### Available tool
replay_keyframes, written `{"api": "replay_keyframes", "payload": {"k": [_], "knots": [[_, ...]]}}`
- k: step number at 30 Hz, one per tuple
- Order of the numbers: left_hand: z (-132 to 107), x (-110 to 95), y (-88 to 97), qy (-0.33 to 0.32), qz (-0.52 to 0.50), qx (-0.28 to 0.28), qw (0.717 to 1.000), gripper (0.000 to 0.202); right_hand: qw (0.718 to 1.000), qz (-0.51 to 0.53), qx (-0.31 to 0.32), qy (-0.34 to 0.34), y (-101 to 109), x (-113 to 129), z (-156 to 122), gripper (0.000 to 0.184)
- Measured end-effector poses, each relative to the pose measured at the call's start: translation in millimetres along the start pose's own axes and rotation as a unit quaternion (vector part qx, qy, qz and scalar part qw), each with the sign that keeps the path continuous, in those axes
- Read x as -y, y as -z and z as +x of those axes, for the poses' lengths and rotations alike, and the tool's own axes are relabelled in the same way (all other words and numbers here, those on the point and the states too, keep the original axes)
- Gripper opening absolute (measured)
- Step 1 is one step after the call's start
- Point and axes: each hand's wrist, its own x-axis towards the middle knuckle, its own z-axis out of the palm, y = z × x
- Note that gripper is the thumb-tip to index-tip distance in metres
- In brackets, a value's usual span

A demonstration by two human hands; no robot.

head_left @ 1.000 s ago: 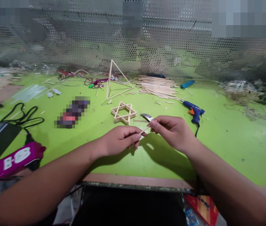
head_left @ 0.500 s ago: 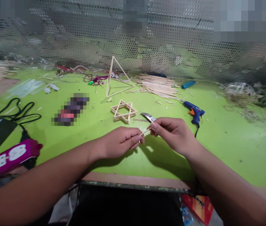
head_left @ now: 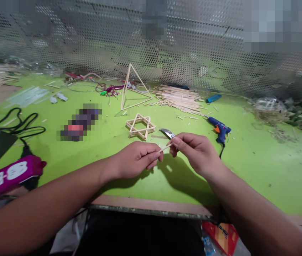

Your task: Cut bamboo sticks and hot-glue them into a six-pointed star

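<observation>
My left hand (head_left: pixel 137 159) is closed, with thumb and fingers pinching one end of a thin pale wooden stick (head_left: pixel 165 148). My right hand (head_left: pixel 195 151) pinches the other end between thumb and fingertips, so the stick spans the gap between both hands. Just past the right fingers show the curved metal blades of shears (head_left: pixel 167 133); their handles are hidden behind the hand, and I cannot tell whether they are touched. Beyond the hands, a six-pointed star of stacked sticks (head_left: pixel 147 132) lies on the green table (head_left: pixel 260 170).
Behind the star stands a stick pyramid frame (head_left: pixel 137 104). A pile of sticks (head_left: pixel 179 97) lies to its right, near a blue glue gun (head_left: pixel 220 128) and a light-blue tool (head_left: pixel 213 98). A magenta power strip (head_left: pixel 12 176) and black cables (head_left: pixel 20 124) are at left.
Both hands keep hold of the stick in nearly the same place, with the right fingers shifting slightly. The whole view has moved a little.
</observation>
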Motion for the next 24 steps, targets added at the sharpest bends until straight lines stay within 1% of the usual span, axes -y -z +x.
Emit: {"api": "replay_keyframes", "payload": {"k": [6, 13, 15, 19, 22, 24], "knots": [[1, 2, -0.6, 0.005, -0.02, 0.0, 1.0, 0.032, 0.996, 0.088, 0.004, -0.02, 0, -9, 3, 0.034], [3, 4, -0.2, 0.006, -0.027, 0.002, 1.0, 0.034, 0.987, 0.147, 0.001, -0.06, -2, -10, 7, 0.035], [3, 2, -0.5, 0.001, -0.027, 0.003, 1.0, 0.033, 0.983, 0.164, -0.002, -0.079, -5, -9, 8, 0.037], [1, -1, -0.5, -0.03, -0.028, -0.003, 0.999, 0.032, 0.97, 0.209, 0.004, -0.122, -10, -6, 10, 0.041], [-1, -1, 1.6, -0.036, -0.036, 0.002, 0.999, 0.034, 0.968, 0.217, 0.019, -0.127, -9, -5, 12, 0.04], [-1, 1, 3.7, -0.032, -0.033, 0.003, 0.999, 0.034, 0.972, 0.204, 0.02, -0.115, -6, -6, 11, 0.04]]}}
